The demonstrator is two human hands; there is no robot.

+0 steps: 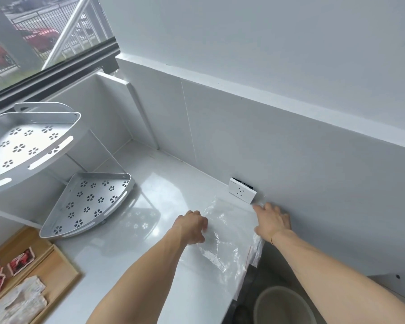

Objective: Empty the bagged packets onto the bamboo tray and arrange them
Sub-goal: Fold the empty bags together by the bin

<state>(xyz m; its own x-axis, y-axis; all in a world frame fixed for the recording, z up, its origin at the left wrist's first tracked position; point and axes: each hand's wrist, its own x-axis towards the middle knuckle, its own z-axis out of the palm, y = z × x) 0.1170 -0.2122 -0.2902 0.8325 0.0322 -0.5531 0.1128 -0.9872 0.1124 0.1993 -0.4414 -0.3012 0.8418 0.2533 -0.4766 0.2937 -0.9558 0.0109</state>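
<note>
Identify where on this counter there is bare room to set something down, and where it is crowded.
Bare counter lies between the white corner rack and the clear plastic bag, running toward the near edge, and behind the rack toward the corner. Crowded: the bamboo tray with red packets, and the right end, where left hand and right hand press the bag.

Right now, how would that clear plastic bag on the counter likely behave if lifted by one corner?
The clear plastic bag looks thin and crinkled, so it would probably droop limply. It appears empty and flat, so likely very light. Part overhangs the counter edge; on that glossy surface it may slide easily.
</note>
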